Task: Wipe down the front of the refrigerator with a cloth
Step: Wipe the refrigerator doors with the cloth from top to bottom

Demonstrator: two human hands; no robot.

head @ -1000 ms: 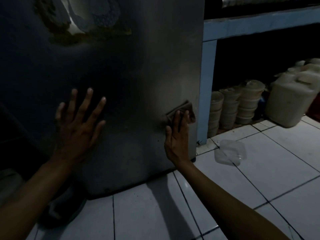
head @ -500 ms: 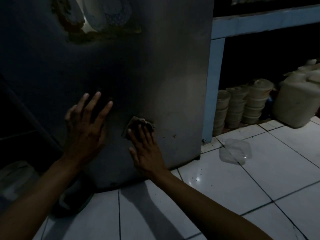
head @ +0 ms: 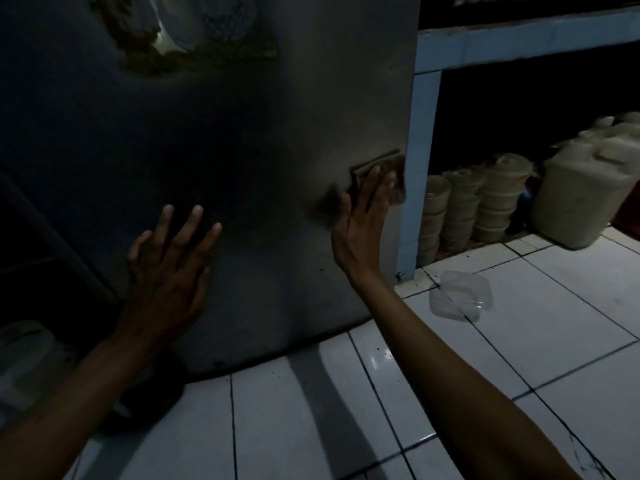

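Observation:
The grey refrigerator front [head: 294,98] fills the upper left of the dim head view and reaches down to the floor. My right hand [head: 363,223] presses a small dark folded cloth [head: 384,168] flat against the door near its lower right edge, fingers straight. My left hand [head: 169,271] rests flat on the door lower left of it, fingers spread. A worn sticker [head: 194,32] shows at the top of the door.
A light blue shelf frame [head: 419,150] stands right beside the fridge. Under it are stacked round containers [head: 481,202] and pale jerrycans [head: 581,188]. A clear plastic container [head: 457,294] lies on the white tiled floor [head: 519,341].
My right hand slid the cloth left towards the middle of the door, then back right to the door's edge. My left hand stayed on the door.

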